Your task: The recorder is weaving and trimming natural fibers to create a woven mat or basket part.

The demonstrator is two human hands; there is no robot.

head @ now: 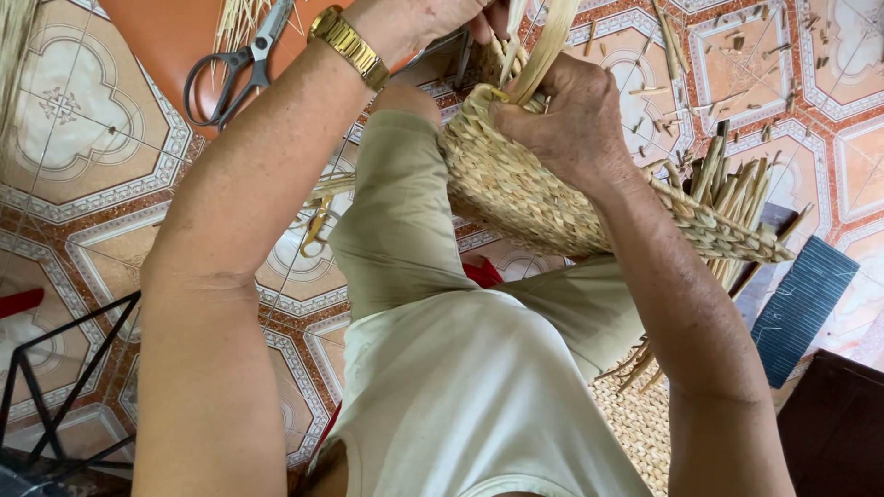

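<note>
Basket (552, 198) of woven straw at upper centre of the frame, body plaited, loose stalks (727, 179) jutting unwoven at right; right hand (562, 115) clamped on rim, left hand (442, 17) pinching a strand (543, 46); scissors (235, 60) upper left on floor (83, 147).

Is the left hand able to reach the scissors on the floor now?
Probably yes. The scissors lie uncovered just beside the left forearm, but the left hand is busy at the woven basket.
</note>
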